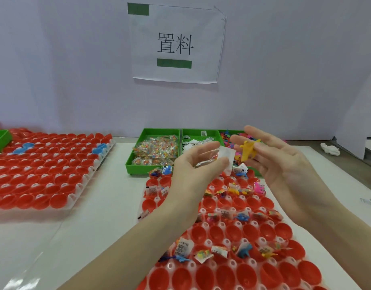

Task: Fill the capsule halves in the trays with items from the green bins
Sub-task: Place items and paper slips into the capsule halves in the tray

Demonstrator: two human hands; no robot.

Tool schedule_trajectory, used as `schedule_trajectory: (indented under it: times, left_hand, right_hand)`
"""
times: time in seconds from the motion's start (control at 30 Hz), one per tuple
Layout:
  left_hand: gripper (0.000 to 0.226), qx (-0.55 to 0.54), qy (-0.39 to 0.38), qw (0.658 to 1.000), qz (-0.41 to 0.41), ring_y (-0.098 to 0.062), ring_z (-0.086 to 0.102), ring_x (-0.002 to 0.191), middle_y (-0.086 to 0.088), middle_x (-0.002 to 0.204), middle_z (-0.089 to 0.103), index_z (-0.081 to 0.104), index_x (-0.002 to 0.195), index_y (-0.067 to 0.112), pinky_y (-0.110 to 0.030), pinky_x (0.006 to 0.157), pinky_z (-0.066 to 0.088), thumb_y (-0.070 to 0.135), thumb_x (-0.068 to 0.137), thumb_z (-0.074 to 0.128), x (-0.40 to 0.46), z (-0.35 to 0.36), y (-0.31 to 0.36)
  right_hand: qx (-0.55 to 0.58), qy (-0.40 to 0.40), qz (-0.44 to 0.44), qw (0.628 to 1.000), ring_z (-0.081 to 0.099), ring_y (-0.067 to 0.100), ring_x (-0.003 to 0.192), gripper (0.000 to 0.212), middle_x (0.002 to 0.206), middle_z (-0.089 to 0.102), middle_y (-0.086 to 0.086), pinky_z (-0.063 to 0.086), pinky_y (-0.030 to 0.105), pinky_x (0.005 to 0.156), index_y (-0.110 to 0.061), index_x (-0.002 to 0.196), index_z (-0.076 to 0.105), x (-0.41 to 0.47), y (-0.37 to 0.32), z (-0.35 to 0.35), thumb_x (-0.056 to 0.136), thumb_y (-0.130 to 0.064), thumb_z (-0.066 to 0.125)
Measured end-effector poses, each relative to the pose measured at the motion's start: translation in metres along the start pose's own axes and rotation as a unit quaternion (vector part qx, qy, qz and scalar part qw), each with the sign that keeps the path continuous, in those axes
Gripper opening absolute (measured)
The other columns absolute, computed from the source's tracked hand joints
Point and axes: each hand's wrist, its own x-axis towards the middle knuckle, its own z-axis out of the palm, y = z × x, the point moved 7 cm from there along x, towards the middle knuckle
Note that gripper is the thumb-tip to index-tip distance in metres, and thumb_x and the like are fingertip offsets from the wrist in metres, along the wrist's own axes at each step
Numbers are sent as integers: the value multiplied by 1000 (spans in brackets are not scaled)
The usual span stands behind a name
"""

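Red capsule halves [222,233] in tray w/ some filled, left hand [193,170] pinching packets [226,158], right hand [283,162] loosely cradling yellow toy [247,150] near green bins [153,151]; toy could slip off.

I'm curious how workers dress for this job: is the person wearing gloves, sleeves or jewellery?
No. The left hand and right hand are bare, with no gloves, rings or watch visible. Both forearms are uncovered as far as the picture shows; no sleeves come into view.
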Motion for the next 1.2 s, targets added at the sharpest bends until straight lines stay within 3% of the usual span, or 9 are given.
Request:
schedule_trajectory:
  times: [0.1, 0.27, 0.37, 0.47, 0.7, 0.83, 1.0, 1.1, 1.2]
  left_hand:
    - [23, -26, -23, 999, 0, -10, 67, 93, 2, 98, 70, 69, 92, 28, -25, 85, 53, 12, 77, 72, -7, 10, 1]
    - [30, -98, -90, 991, -33, -8, 67, 79, 7, 78, 71, 72, 89, 26, -21, 75, 53, 9, 64, 73, -14, 24, -4]
    - [38, -158, -111, 979, -60, -8, 68, 75, 0, 81, 70, 71, 94, 19, -15, 66, 53, 10, 58, 69, -15, 28, -8]
    - [43, -171, -130, 974, -66, -10, 68, 75, -3, 84, 70, 69, 102, 14, -14, 64, 53, 9, 59, 68, -18, 35, -10]
    - [32, -37, -116, 992, -26, -11, 70, 77, 0, 80, 74, 68, 95, 20, -21, 76, 55, -4, 74, 70, -24, 50, -13]
    - [30, 71, -125, 989, 45, -7, 70, 71, 6, 80, 73, 68, 91, 19, -14, 68, 53, -3, 72, 74, -26, 64, -14]
    - [24, 315, -157, 924, 150, 2, 57, 63, 16, 78, 59, 67, 99, 16, -18, 65, 51, 13, 76, 73, -33, 86, -31]
    - [33, 374, -207, 892, 144, -11, 59, 78, 8, 101, 47, 58, 109, 16, -32, 78, 51, 22, 79, 71, -38, 93, -54]
    - [37, 459, -224, 848, 140, -15, 53, 94, 6, 106, 48, 57, 112, 20, -32, 85, 45, 35, 80, 68, -35, 90, -69]
  right_hand:
    - [-33, -4, -10, 999, 62, 4, 105, 38, 108, 69, -13, 41, 31, 94, -26, 121, 57, -9, 1, 0, 84, -26, 49]
    - [-25, -5, -25, 999, 63, 4, 103, 50, 111, 68, -14, 44, 29, 89, -24, 123, 55, -18, 3, -2, 74, -31, 52]
    - [-22, -11, -25, 999, 64, 4, 101, 48, 111, 68, -15, 51, 20, 83, -25, 123, 54, -22, 2, -7, 76, -30, 51]
    - [-29, -9, -28, 999, 65, 3, 99, 47, 110, 68, -17, 50, 11, 73, -25, 124, 52, -28, 0, -13, 78, -27, 52]
    - [-115, 11, -52, 992, 69, 4, 85, 32, 91, 73, -12, 53, 14, 65, -20, 102, 68, -42, -13, -34, 70, -18, 60]
    - [-185, 14, -48, 981, 70, 6, 72, 27, 80, 74, -9, 54, 15, 59, -21, 92, 70, -51, -16, -51, 71, -5, 66]
    - [-219, 18, 24, 975, 69, 8, 64, 29, 76, 74, -4, 53, 15, 55, -21, 82, 73, -59, 10, -76, 70, 5, 69]
    - [-214, 55, 66, 973, 68, 9, 60, 28, 73, 74, 3, 52, 14, 54, -16, 79, 73, -66, 32, -98, 69, 10, 70]
    - [-228, 86, 98, 965, 68, 10, 58, 25, 69, 72, 6, 52, 13, 55, -11, 82, 72, -76, 54, -115, 71, 11, 70]
